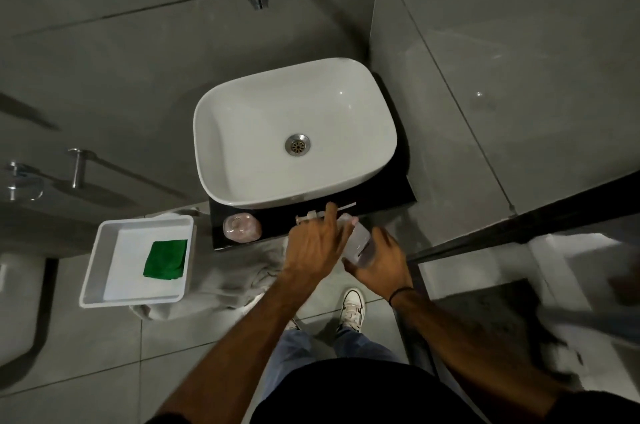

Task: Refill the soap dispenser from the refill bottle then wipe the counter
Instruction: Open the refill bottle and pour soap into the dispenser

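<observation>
Lower centre of frame: both hands meet at the front edge of the narrow black counter [398,196], just below the white rectangular ceramic basin [294,132].

Right hand [379,262] is wrapped around a clear plastic bottle with a pale lower half [358,241], holding it tilted, probably to steady it. Whether this is the dispenser or the refill bottle I cannot tell.

Left hand [313,245] lies over the bottle's upper end, fingers curled downward; a pale pump-like nozzle [306,217] shows just past the knuckles. It appears to grip that pump top, likely to unscrew or seat it, but the fingers hide the contact.

A squat translucent pinkish container [241,228] stands on the counter's left end, close by, untouched.

Left of frame: a folded green cloth [165,260] rests inside a white rectangular plastic tray [100,243], seemingly staged for wiping. Wiping not yet begun.
</observation>
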Demonstrator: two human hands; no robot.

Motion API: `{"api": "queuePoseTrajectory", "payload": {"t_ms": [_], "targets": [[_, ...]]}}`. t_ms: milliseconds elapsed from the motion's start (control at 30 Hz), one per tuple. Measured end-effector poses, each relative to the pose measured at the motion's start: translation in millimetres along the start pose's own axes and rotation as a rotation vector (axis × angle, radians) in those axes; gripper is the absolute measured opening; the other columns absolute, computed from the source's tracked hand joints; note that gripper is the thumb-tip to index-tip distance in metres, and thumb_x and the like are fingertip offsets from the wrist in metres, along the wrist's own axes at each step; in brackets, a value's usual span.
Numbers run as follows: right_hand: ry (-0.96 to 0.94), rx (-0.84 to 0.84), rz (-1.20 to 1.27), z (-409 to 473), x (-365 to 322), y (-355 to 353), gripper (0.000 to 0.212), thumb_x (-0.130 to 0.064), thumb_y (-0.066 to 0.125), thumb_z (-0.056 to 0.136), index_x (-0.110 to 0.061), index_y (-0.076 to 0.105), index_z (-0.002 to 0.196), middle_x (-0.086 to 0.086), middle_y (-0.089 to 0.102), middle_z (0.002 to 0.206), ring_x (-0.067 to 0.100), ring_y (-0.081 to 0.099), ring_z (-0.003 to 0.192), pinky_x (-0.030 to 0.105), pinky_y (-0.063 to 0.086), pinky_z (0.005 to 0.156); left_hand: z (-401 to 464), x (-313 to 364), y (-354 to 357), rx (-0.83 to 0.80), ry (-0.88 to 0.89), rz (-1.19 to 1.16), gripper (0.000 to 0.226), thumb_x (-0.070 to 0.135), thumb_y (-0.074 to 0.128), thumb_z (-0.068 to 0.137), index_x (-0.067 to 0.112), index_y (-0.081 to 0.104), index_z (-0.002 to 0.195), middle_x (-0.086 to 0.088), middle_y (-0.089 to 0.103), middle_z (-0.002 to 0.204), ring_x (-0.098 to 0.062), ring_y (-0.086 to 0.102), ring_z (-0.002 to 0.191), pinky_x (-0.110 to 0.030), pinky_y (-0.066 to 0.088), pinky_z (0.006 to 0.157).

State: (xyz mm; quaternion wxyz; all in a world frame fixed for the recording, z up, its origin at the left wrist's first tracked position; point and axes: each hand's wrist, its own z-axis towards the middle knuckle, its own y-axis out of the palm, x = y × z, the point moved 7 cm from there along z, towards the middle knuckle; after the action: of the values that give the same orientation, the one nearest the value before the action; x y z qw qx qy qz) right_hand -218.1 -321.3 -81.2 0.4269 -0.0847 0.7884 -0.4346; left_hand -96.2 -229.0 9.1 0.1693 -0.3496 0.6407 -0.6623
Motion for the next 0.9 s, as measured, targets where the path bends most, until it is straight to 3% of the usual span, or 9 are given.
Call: {"api": "queuePoseTrajectory", "payload": {"t_ms": [67,100,200,300,467,600,667,767,900], "targets": [[0.002,0.010,0.018,1,0,-1,0.071,-0.055,0.083,0.068,-0.019,0.050,0.118,0.003,0.059,0.115,0.020,0.060,0.105,0.033,0.055,0.091,-9,-5,-2,0.067,0.010,0.004,0.059,0.070,0.029,0.097,0.019,0.056,0.110,-0.008,0.073,0.082,-0.030,0.071,0.067,-0.031,0.046,0.053],[-0.009,0.012,0.024,1,-1,-2,0.071,-0.055,0.083,0.068,-0.020,0.050,0.118,0.003,0.059,0.115,0.020,0.060,0.105,0.033,0.055,0.090,-12,-7,-4,0.095,0.030,-0.062,0.055,0.068,0.036,0.096,0.020,0.056,0.115,-0.005,0.073,0.094,-0.027,0.072,0.073,-0.031,0.051,0.055],[-0.035,0.027,0.010,2,-1,-6,0.070,-0.055,0.085,0.065,-0.020,0.049,0.115,0.002,0.058,0.115,0.020,0.058,0.105,0.032,0.056,0.088,-15,-7,2,0.024,0.128,-0.286,0.065,0.053,0.057,0.092,0.024,0.039,0.147,0.000,0.064,0.125,-0.020,0.071,0.092,-0.032,0.058,0.069],[-0.030,0.023,0.002,2,2,-7,0.070,-0.054,0.085,0.065,-0.021,0.048,0.115,0.002,0.058,0.116,0.021,0.060,0.106,0.031,0.056,0.087,-14,-11,-6,0.087,0.055,-0.253,0.063,0.056,0.056,0.088,0.027,0.039,0.142,0.004,0.073,0.088,-0.018,0.072,0.073,-0.028,0.055,0.061],[-0.036,0.028,-0.003,2,5,-6,0.073,-0.056,0.086,0.065,-0.019,0.049,0.116,0.004,0.058,0.118,0.023,0.059,0.108,0.037,0.057,0.089,-13,-2,-6,0.052,0.187,-0.310,0.065,0.040,0.062,0.083,0.024,0.044,0.144,0.002,0.061,0.128,-0.018,0.064,0.108,-0.037,0.059,0.081],[-0.006,-0.027,-0.001,1,8,-1,0.078,-0.056,0.084,0.065,-0.020,0.046,0.123,0.003,0.056,0.123,0.022,0.058,0.113,0.035,0.056,0.094,-9,-2,-12,0.119,0.078,-0.176,0.057,0.059,0.060,0.082,0.026,0.051,0.128,0.005,0.072,0.090,-0.017,0.069,0.081,-0.027,0.050,0.065],[0.004,-0.036,0.015,2,10,-1,0.079,-0.058,0.083,0.066,-0.019,0.046,0.124,0.004,0.056,0.123,0.021,0.059,0.112,0.037,0.056,0.095,-7,1,-13,0.107,0.099,-0.141,0.059,0.063,0.059,0.079,0.025,0.055,0.124,0.004,0.068,0.101,-0.017,0.067,0.086,-0.029,0.052,0.069],[0.004,-0.040,0.010,3,12,1,0.078,-0.056,0.084,0.067,-0.019,0.046,0.125,0.004,0.055,0.125,0.023,0.058,0.114,0.037,0.056,0.095,-5,10,-1,-0.022,0.240,-0.158,0.053,0.040,0.061,0.085,0.019,0.056,0.133,-0.003,0.060,0.118,-0.025,0.064,0.100,-0.037,0.057,0.076],[0.042,-0.052,-0.004,4,20,1,0.078,-0.056,0.083,0.069,-0.020,0.044,0.127,0.005,0.055,0.125,0.025,0.059,0.115,0.035,0.056,0.094,2,12,-1,0.046,0.182,-0.229,0.029,0.029,0.068,0.094,0.008,0.064,0.113,-0.011,0.062,0.108,-0.030,0.065,0.092,-0.039,0.057,0.066]]}}
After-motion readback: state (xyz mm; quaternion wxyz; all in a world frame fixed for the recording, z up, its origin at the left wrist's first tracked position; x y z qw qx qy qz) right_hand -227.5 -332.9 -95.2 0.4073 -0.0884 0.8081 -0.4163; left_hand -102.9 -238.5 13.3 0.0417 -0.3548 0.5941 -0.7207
